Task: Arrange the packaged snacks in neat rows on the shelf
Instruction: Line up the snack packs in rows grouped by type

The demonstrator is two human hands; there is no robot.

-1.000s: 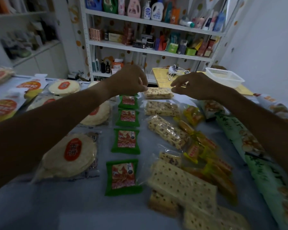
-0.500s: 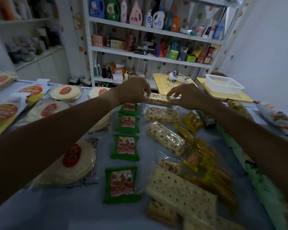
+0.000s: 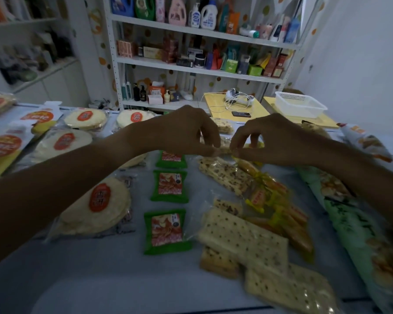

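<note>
Packaged snacks lie on a grey shelf surface [image 3: 100,279]. Both hands meet over the far middle: my left hand [image 3: 186,130] and my right hand [image 3: 266,137] each pinch an end of a clear cracker packet [image 3: 225,148]. Another cracker packet [image 3: 222,125] lies just beyond it. Below the hands runs a column of green snack packets [image 3: 169,186], with a further one [image 3: 166,231] nearer me. Speckled cracker packets [image 3: 241,236] lie at the right of that column, round flatbread packs [image 3: 95,207] at the left.
Yellow-wrapped snack bars [image 3: 272,200] lie right of the crackers, and long green bags [image 3: 354,227] run along the right edge. Behind stand a white rack of bottles and boxes [image 3: 202,66], a yellow table with a phone [image 3: 241,114] and a white basket [image 3: 300,105].
Both hands came down and toward me from the far end of the cracker column; they now pinch a packet one place nearer than the farthest one.
</note>
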